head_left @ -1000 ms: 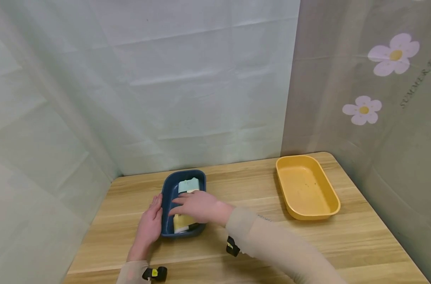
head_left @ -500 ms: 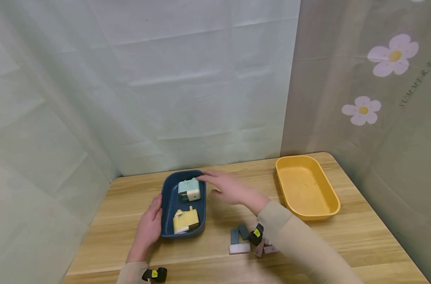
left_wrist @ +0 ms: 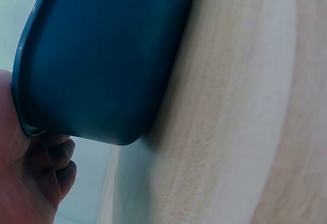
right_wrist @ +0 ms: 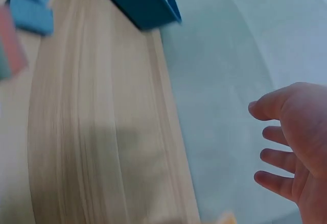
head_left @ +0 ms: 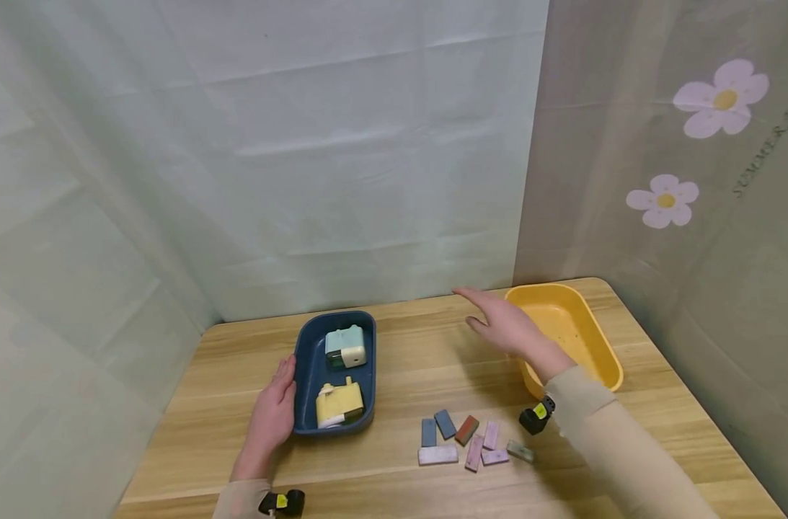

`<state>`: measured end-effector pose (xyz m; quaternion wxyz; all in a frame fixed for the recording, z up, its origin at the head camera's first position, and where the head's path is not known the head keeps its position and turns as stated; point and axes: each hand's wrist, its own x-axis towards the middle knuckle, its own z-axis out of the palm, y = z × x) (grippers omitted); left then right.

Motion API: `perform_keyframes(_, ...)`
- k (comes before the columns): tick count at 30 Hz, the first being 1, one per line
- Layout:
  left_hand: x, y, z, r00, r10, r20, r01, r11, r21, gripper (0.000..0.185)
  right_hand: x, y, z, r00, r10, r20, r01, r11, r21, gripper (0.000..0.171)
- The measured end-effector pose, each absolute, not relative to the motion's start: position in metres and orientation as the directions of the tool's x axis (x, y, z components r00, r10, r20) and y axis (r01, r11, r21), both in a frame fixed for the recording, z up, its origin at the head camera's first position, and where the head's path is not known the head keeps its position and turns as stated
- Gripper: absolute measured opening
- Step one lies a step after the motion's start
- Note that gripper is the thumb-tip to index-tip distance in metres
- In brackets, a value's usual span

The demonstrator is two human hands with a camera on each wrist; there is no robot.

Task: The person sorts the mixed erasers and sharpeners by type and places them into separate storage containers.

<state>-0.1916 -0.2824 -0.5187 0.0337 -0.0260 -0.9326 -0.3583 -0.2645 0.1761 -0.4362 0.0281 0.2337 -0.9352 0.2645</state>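
On the wooden table (head_left: 406, 360), near its left edge, sits the blue tray (head_left: 306, 375) with a mint-green sharpener (head_left: 345, 347) at its far end and a yellow sharpener (head_left: 339, 404) at the near end. Against the tray's left wall rests the left hand (head_left: 273, 414), fingers fairly straight along the rim, steadying rather than clasping. Over by the yellow tray (head_left: 604, 349), hovering above the table at its left rim, hangs the right hand (head_left: 507, 324), fingers spread and loose, carrying nothing. Nearer the table's front edge, between the two trays, lies a loose scatter of small erasers (head_left: 468, 440) in blue, red, pink and grey, none of them in either tray. Judging by that: both sharpeners already lodged in blue, yellow tray seemingly bare inside, erasers yet unsorted, so perhaps partway through
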Motion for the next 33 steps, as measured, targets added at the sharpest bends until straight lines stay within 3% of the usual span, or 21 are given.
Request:
perform_keyframes(6,-0.191,-0.284,-0.518,-0.996,0.020,0.083,0.070,0.748,0.660,0.052,-0.265,0.218,-0.439,-0.933,-0.327,0.149,-0.355,0.779,-0.517,0.059)
perform_keyframes(19,-0.192,-0.282,-0.518,-0.998,0.016,0.066,0.055,0.758,0.650,0.052,-0.252,0.292,-0.444,-0.955,-0.251,0.156,-0.296,0.819,-0.492,0.052)
perform_keyframes(33,-0.194,-0.279,-0.518,-0.996,0.033,0.085,0.079,0.775,0.627,0.052,-0.230,0.351,-0.465,-0.986,-0.151,0.066,-0.164,0.853,-0.495,0.057)
